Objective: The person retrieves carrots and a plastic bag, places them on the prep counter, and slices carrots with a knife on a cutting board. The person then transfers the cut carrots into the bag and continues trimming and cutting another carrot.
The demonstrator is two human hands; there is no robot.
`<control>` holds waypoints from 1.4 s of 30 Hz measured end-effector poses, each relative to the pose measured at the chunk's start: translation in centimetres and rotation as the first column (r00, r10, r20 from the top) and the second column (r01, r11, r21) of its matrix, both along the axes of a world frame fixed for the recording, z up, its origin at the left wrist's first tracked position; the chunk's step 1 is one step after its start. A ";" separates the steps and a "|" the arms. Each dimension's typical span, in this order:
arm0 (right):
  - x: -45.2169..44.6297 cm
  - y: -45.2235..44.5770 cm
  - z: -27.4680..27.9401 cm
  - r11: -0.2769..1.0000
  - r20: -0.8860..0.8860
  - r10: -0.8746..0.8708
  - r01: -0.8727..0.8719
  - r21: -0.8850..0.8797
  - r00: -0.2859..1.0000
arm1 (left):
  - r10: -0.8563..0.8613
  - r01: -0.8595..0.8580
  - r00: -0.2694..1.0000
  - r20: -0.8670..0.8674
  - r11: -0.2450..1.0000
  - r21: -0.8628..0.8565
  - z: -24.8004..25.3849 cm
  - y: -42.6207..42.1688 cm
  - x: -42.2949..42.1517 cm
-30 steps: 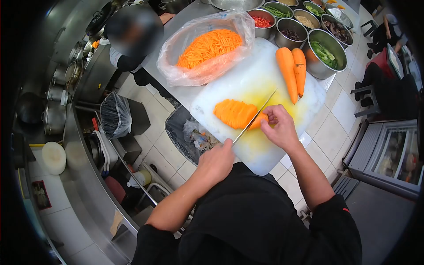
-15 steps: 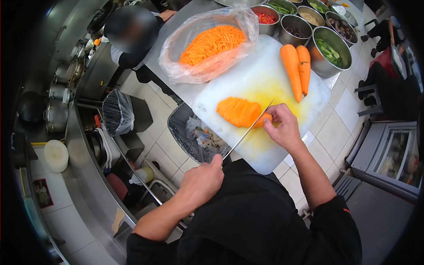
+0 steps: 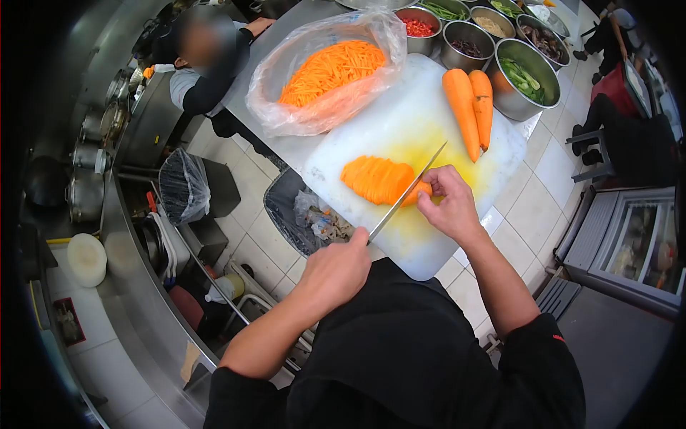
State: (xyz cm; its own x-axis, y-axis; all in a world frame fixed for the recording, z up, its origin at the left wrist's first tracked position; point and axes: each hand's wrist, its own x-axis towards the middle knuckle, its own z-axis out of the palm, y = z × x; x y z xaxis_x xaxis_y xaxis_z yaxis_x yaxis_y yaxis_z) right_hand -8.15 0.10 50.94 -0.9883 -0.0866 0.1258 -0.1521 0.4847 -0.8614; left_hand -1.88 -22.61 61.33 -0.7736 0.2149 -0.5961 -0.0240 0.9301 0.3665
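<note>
My left hand (image 3: 337, 270) is wrapped round the handle of a long kitchen knife (image 3: 409, 191). The blade lies across a carrot (image 3: 379, 179), whose left part is cut into thin overlapping slices. With its fingertips, my right hand (image 3: 451, 204) pinches the uncut end of that carrot, just right of the blade. Under them is a white cutting board (image 3: 336, 161) with a yellow stain. Two whole carrots (image 3: 462, 111) rest side by side on the board's far right part. Beyond the board's far left edge sits a clear plastic bag (image 3: 268, 118) of shredded carrot (image 3: 332, 71).
Metal bowls stand along the back, including one of green vegetables (image 3: 527, 80) and one of chopped red pieces (image 3: 419, 28). A lined bin (image 3: 279, 207) is below the board's left edge. Another person (image 3: 214, 86) stands at the far left of the table.
The knife handle and my left hand have moved slightly forward and right. My right hand still holds the carrot end. The view has shifted a little, and the other person's head has turned.
</note>
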 end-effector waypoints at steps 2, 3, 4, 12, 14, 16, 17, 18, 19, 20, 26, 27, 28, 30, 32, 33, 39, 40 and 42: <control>0.0 0.0 -0.1 1.000 0.003 -0.001 0.001 0.002 1.000 | 0.005 -0.004 1.000 0.010 1.000 -0.019 1.1 -0.8 1.2; 0.1 -0.1 -0.2 1.000 0.004 -0.004 0.004 0.001 1.000 | 0.000 0.000 1.000 0.003 1.000 -0.017 1.2 -1.4 1.9; 0.0 -0.1 -0.2 1.000 0.005 -0.001 0.001 0.005 1.000 | -0.007 0.007 1.000 -0.004 1.000 -0.013 1.3 -1.7 2.3; 0.0 -0.1 -0.7 0.999 -0.004 -0.015 0.014 -0.037 1.000 | 0.018 -0.018 1.000 0.011 1.000 0.009 -0.8 -0.9 2.3; 0.1 -0.1 -0.7 0.999 0.007 -0.022 0.022 -0.045 1.000 | 0.017 -0.016 1.000 -0.011 0.999 0.037 -3.3 0.0 1.3; 0.0 0.1 -0.5 0.999 0.007 -0.022 0.022 -0.037 1.000 | 0.004 -0.003 0.999 -0.044 0.999 0.043 -5.8 1.1 -0.3; 0.1 0.1 -0.6 0.999 0.004 -0.020 0.021 -0.027 1.000 | 0.012 -0.010 0.999 -0.051 0.999 0.042 -6.2 1.2 -0.8; 0.1 0.1 -0.6 1.000 0.004 -0.018 0.018 -0.019 1.000 | 0.020 -0.018 0.998 -0.055 0.999 0.039 -6.4 1.3 -1.2; 0.2 0.0 -0.6 0.999 0.009 -0.017 0.018 -0.030 1.000 | 0.031 -0.030 0.998 -0.053 0.999 0.033 -6.2 1.3 -1.2; 0.2 -0.1 -0.6 0.999 0.012 -0.019 0.019 -0.042 1.000 | 0.024 -0.022 0.998 -0.055 0.999 0.042 -5.6 1.0 -1.0; 0.0 0.0 -0.6 0.999 -0.015 -0.009 0.008 -0.034 1.000 | 0.000 0.000 1.000 0.018 1.000 -0.017 1.5 -0.7 1.2; 0.0 0.0 -0.6 1.000 -0.020 -0.007 0.007 -0.028 1.000 | -0.004 0.004 1.000 0.025 1.000 -0.024 2.0 -1.0 1.6; 0.0 0.0 -0.6 1.000 -0.019 -0.006 0.005 -0.025 1.000 | -0.009 0.010 0.999 0.031 1.000 -0.029 2.2 -1.1 1.9; 0.0 0.0 -0.5 1.000 -0.020 -0.003 0.002 -0.020 1.000 | -0.019 0.020 0.999 0.030 0.999 -0.041 1.8 -1.5 2.5; 0.0 0.0 -0.6 0.999 -0.023 -0.008 0.007 -0.031 1.000 | -0.018 0.019 1.000 0.025 0.999 -0.045 1.4 -1.7 2.6; 0.0 0.0 -0.7 0.999 -0.024 -0.011 0.010 -0.035 1.000 | -0.014 0.015 1.000 0.023 0.999 -0.042 1.3 -1.6 2.6; 0.2 0.1 -0.6 0.997 -0.018 -0.023 0.022 -0.078 1.000 | 0.017 -0.016 1.000 -0.009 0.999 0.052 -3.0 0.2 0.7; 0.3 0.1 -0.7 0.997 -0.010 -0.027 0.027 -0.066 1.000 | 0.018 -0.017 1.000 -0.025 0.997 0.072 -4.1 0.5 0.3; 0.3 0.1 -0.6 0.999 -0.007 -0.037 0.037 -0.040 0.999 | 0.018 -0.018 1.000 -0.016 0.999 0.042 -5.7 1.1 -0.6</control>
State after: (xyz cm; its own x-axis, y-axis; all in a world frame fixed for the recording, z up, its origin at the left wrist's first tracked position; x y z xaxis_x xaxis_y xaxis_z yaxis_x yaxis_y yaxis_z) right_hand -7.88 0.19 50.39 -0.9898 -0.0446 0.1357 -0.1410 0.4556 -0.8790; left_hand -2.48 -21.48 55.64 -0.7872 0.2252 -0.5741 -0.0341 0.9136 0.4052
